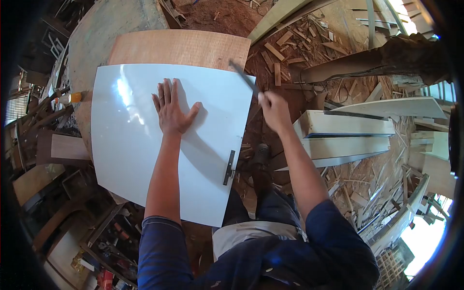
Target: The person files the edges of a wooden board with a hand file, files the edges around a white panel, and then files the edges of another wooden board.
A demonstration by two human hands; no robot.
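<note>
A glossy white panel lies flat in front of me, on top of a brown plywood sheet. My left hand rests palm down on the panel with its fingers spread. Past the panel's right edge, my right hand is wrapped round one end of a long, dark, flat file. The file slants up and left across the panel's top right corner; whether it touches the edge I cannot tell. A small black metal fitting, like a hinge, lies near the panel's lower right edge.
Long pale box-like wooden pieces lie on the floor to the right. Wood offcuts and shavings litter the ground. At left are an orange-capped bottle and stacked wood. An open crate of tools stands at lower left.
</note>
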